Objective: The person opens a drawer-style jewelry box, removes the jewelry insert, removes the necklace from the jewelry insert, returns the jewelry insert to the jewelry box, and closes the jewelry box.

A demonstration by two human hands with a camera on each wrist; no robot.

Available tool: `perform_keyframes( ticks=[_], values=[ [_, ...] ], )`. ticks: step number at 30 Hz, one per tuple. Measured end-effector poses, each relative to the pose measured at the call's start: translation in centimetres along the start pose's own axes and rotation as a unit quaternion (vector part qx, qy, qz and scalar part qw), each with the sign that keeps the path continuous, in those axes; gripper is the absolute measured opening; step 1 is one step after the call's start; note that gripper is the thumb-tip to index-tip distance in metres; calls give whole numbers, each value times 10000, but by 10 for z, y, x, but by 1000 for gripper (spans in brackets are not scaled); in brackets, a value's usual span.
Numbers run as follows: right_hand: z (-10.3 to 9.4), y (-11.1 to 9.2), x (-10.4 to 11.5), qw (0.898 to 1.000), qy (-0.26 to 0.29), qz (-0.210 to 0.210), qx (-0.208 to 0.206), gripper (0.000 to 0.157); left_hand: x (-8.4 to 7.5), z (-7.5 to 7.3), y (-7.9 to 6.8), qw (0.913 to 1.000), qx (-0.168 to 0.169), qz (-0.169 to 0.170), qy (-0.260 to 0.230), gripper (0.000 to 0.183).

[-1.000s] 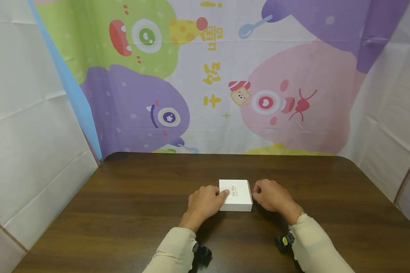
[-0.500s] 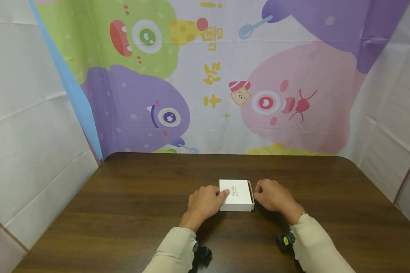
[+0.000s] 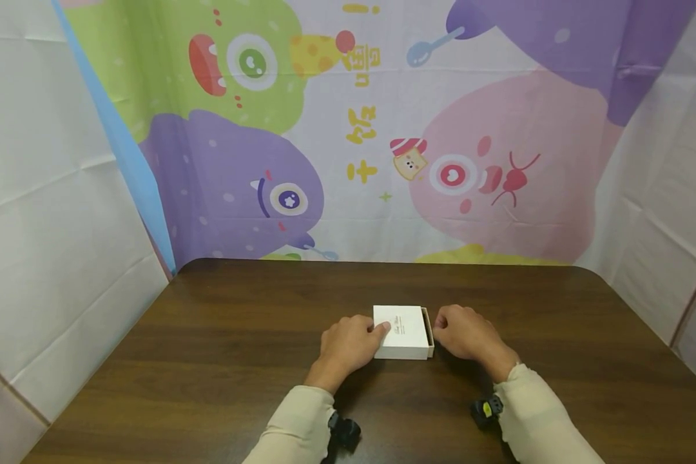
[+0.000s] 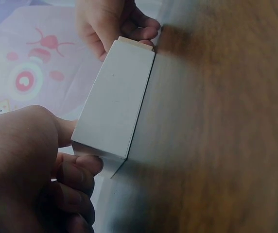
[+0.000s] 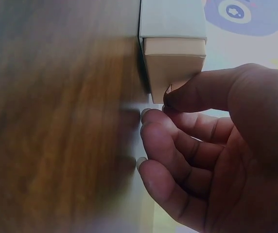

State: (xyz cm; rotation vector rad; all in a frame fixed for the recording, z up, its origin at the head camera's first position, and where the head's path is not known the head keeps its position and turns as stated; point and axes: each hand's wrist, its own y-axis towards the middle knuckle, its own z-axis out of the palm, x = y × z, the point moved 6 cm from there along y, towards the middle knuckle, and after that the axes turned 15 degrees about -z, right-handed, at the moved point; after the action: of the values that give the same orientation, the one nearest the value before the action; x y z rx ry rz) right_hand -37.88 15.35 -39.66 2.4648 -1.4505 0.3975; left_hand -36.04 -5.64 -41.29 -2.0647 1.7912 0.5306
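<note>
A small white drawer box [image 3: 406,334] with dark lettering on its top lies on the brown table. At its left end my left hand [image 3: 346,349] grips the outer sleeve, thumb laid over the top and curled fingers against the end face. A cream inner tray [image 5: 174,68] sticks out a little from the right end, leaving a narrow dark gap. My right hand [image 3: 466,334] is at that end. In the right wrist view its thumb and forefinger pinch a thin pull loop [image 5: 168,89] on the tray's front, the other fingers curling below.
The wooden table [image 3: 220,386] stretches out around the box on all sides. Behind it hangs a cartoon-printed cloth [image 3: 359,225], with pale sheets [image 3: 58,193] along the sides. A small black camera [image 3: 345,433] sits on each wrist.
The inner tray has slid out slightly to the right, opening a gap at the box's end. My right hand has shifted a little right with it; the left hand has stayed in place.
</note>
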Motion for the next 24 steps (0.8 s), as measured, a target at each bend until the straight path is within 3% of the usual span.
perform_keyframes(
  ticks=[24],
  values=[
    [-3, -3, -6, 9999, 68, 97, -48, 8, -1, -1, -1, 10000, -1, 9, -16, 42]
  ],
)
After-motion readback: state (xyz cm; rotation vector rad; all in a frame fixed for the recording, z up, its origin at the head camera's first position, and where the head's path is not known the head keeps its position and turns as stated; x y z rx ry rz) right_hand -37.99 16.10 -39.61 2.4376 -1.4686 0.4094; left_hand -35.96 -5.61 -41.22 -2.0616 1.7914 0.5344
